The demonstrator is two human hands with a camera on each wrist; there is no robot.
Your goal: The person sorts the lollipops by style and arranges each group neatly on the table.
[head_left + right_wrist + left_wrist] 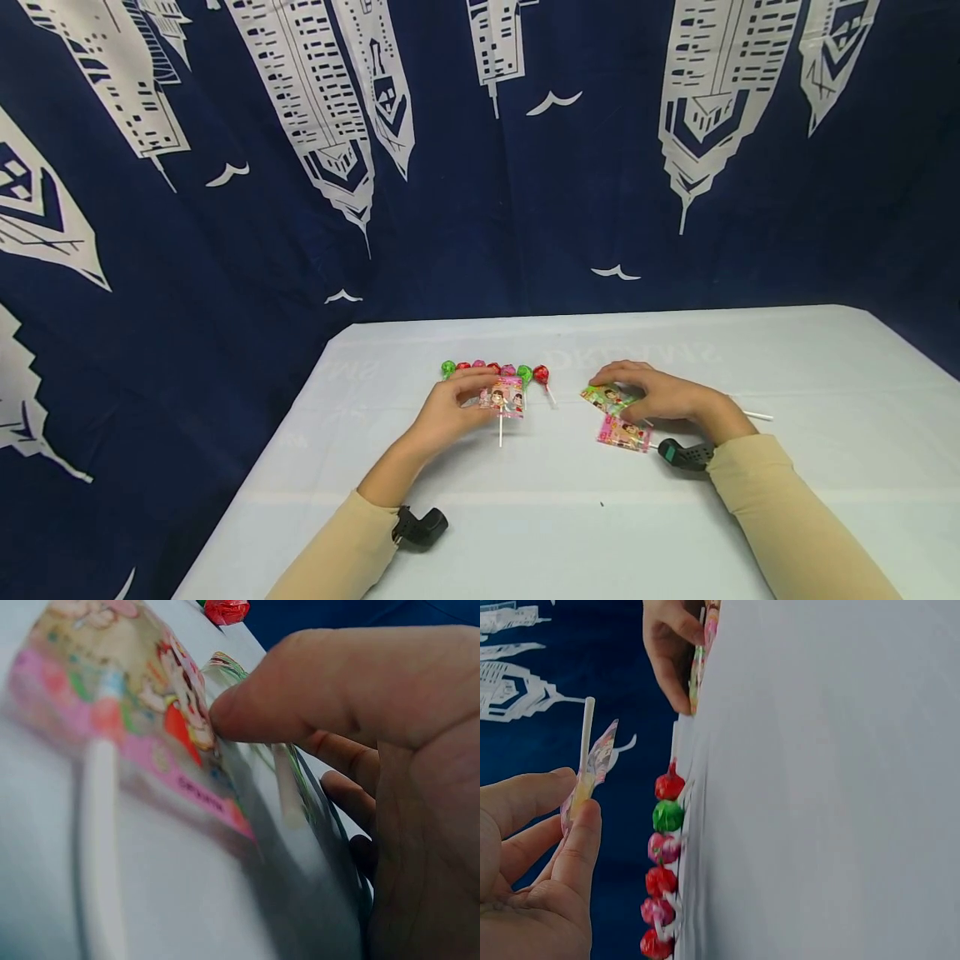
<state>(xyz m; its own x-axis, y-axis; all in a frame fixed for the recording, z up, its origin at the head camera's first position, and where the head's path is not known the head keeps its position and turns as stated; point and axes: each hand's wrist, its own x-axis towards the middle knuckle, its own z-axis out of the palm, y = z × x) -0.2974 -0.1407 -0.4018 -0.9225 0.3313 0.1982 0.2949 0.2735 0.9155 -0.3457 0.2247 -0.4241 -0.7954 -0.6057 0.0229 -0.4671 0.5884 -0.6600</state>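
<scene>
My left hand [453,410] pinches a flat lollipop in a pink printed wrapper [504,397] between thumb and fingers, its white stick pointing down in the head view. The left wrist view shows it edge-on, raised off the table. On the right, my right hand [663,395] holds a flat lollipop in a green printed wrapper [606,398] by its edges, low over the table. Just below lies a flat lollipop in a pink wrapper [624,433]; it looms large and blurred in the right wrist view [127,690], near the thumb.
A row of round lollipops in red, green and pink foil, among them a red one [541,374], lies behind my left hand on the white table [525,533]. A white stick [757,415] shows beyond my right wrist. A navy curtain [480,208] hangs behind.
</scene>
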